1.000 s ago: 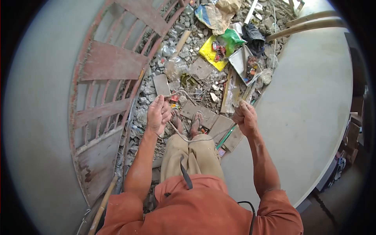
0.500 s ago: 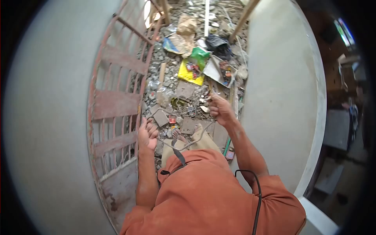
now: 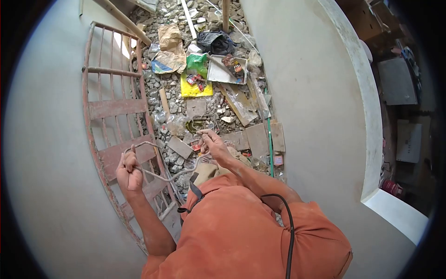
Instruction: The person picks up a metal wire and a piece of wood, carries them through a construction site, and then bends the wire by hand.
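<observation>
A thin grey cord [image 3: 166, 179] sags in a curve between my two hands, in front of the orange shirt. My left hand [image 3: 129, 173] is closed on one part of it, in front of the rusty red metal grille [image 3: 123, 156]. From the left fingers a second stretch of the cord arches up and to the right. My right hand [image 3: 214, 148] pinches the cord farther right, above the rubble floor, with fingertips pointing left. Part of the cord is hidden behind the right fingers.
Grey walls [image 3: 302, 116] flank a narrow strip of broken stone. Ahead lie a white tray [image 3: 214, 73] with scraps, a yellow bag [image 3: 190, 90], a black bag [image 3: 216, 43], wooden boards [image 3: 237, 104] and tiles [image 3: 180, 147]. Wooden posts [image 3: 226, 16] stand at the far end.
My view has turned, so the floor and grille sit farther left. Both hands have shifted left in view, the left one in front of the grille, with the cord still between them.
</observation>
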The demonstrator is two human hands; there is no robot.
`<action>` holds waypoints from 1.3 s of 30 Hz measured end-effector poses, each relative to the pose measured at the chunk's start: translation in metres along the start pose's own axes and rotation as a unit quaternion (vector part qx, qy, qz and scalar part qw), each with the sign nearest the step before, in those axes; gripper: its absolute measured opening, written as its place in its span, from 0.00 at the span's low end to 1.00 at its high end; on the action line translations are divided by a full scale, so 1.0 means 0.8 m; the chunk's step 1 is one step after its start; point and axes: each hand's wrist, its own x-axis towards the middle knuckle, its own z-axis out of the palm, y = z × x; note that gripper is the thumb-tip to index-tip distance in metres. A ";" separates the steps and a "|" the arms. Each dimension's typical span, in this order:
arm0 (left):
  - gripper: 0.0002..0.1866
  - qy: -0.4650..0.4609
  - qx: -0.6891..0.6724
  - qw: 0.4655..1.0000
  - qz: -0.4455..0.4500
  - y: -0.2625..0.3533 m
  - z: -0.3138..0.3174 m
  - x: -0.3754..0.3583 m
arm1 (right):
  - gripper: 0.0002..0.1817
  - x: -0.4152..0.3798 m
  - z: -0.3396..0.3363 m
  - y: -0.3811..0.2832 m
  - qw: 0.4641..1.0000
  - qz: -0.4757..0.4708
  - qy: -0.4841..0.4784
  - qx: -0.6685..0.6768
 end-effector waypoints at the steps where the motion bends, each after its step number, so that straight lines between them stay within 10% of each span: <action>1: 0.24 -0.009 -0.011 1.000 0.006 0.009 0.000 0.013 | 0.13 -0.008 -0.007 -0.008 0.999 0.002 -0.021 -0.028; 10: 0.20 0.006 0.384 0.923 -0.024 -0.108 -0.043 0.074 | 0.06 -0.047 -0.025 -0.030 0.985 -0.068 0.133 -0.087; 18: 0.22 0.091 0.414 0.905 -0.027 -0.153 -0.136 0.100 | 0.09 -0.049 0.004 0.007 0.973 -0.044 0.224 -0.037; 22: 0.26 0.180 0.704 0.686 -0.016 -0.146 -0.162 0.114 | 0.07 -0.039 0.027 0.016 0.966 -0.031 0.254 0.043; 24: 0.24 -0.156 0.898 0.173 0.373 -0.141 -0.165 0.112 | 0.07 -0.029 0.031 0.022 0.967 -0.026 0.248 0.058; 26: 0.19 -0.251 0.888 0.184 0.339 -0.127 -0.158 0.118 | 0.09 -0.021 0.042 0.028 0.961 -0.015 0.275 0.038; 28: 0.14 -0.384 0.861 0.315 0.114 -0.110 -0.168 0.132 | 0.11 -0.009 0.044 0.041 0.959 -0.047 0.278 0.015; 31: 0.14 -0.384 0.864 0.313 0.087 -0.106 -0.158 0.153 | 0.17 -0.007 0.038 0.040 0.967 -0.058 0.209 0.135; 35: 0.22 -0.229 0.855 0.464 0.038 -0.107 -0.161 0.191 | 0.13 -0.040 -0.019 0.045 0.962 -0.108 0.251 0.021; 39: 0.23 -0.198 0.884 0.424 -0.017 -0.110 -0.164 0.234 | 0.09 -0.090 -0.164 0.179 0.910 0.005 0.400 -0.107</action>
